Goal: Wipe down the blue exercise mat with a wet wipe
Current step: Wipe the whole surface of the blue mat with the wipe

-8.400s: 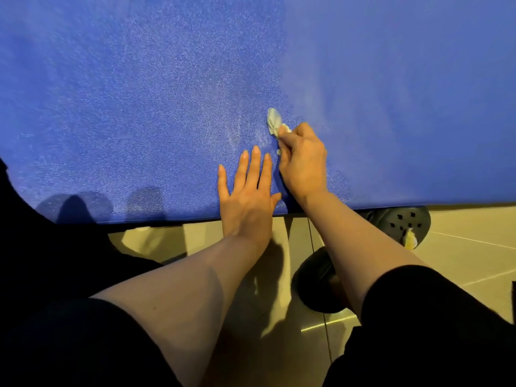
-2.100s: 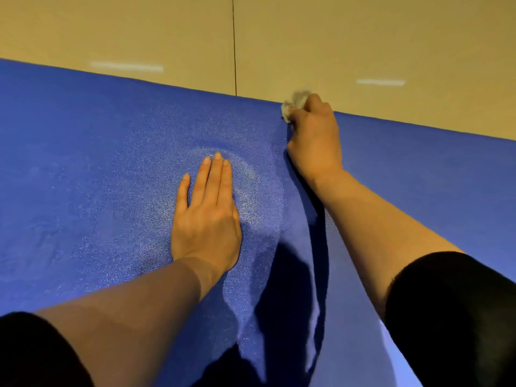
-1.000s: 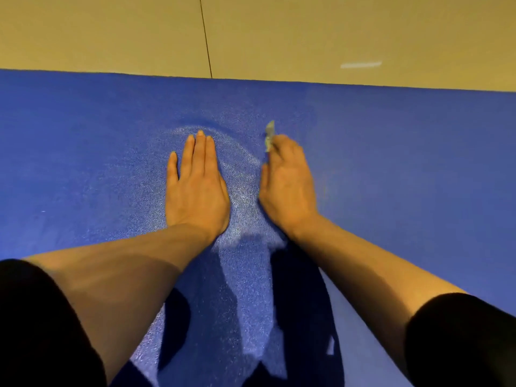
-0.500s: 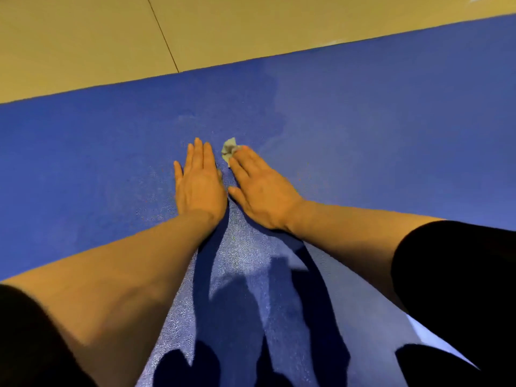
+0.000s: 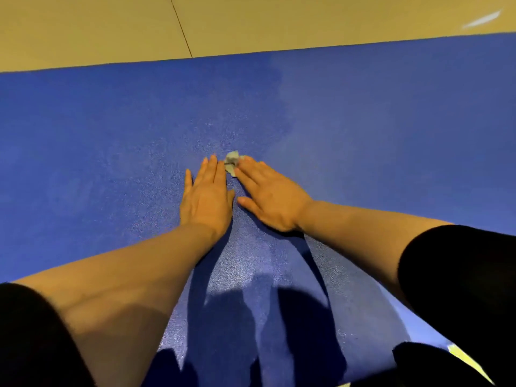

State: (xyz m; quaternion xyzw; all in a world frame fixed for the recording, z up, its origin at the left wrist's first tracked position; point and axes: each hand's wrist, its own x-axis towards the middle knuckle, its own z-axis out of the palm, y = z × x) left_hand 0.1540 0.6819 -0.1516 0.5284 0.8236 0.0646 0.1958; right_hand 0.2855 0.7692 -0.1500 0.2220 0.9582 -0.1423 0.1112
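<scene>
The wet wipe (image 5: pixel 232 162), a small crumpled grey-white wad, lies on the blue exercise mat (image 5: pixel 111 129) beneath the fingertips of the right hand (image 5: pixel 269 194). Only its far end shows, projecting beyond those fingertips and just beside the tips of the left hand (image 5: pixel 208 195). The right hand lies flat, fingers extended and pointing away and toward the left hand, pressing the wipe down on the mat; the fingers are not curled round it. The left hand lies palm-down on the mat immediately to the left of the right hand, fingers straight and close together, holding nothing. The two thumbs are near each other but apart.

The mat runs across the whole view under both hands. The surface round and nearer than the hands shows a speckled sheen; the stretch to the right of the right hand is duller and even. Shadows of both forearms fall on the mat nearer than the hands. Beyond the mat's far edge lies the tan floor (image 5: pixel 307 20), crossed by one dark joint line. Black sleeves (image 5: pixel 460 280) cover both upper arms.

Against the picture half a second earlier, both hands lie in the same flat posture and the wipe is under the same fingertips; the far mat edge now shows less tilted.
</scene>
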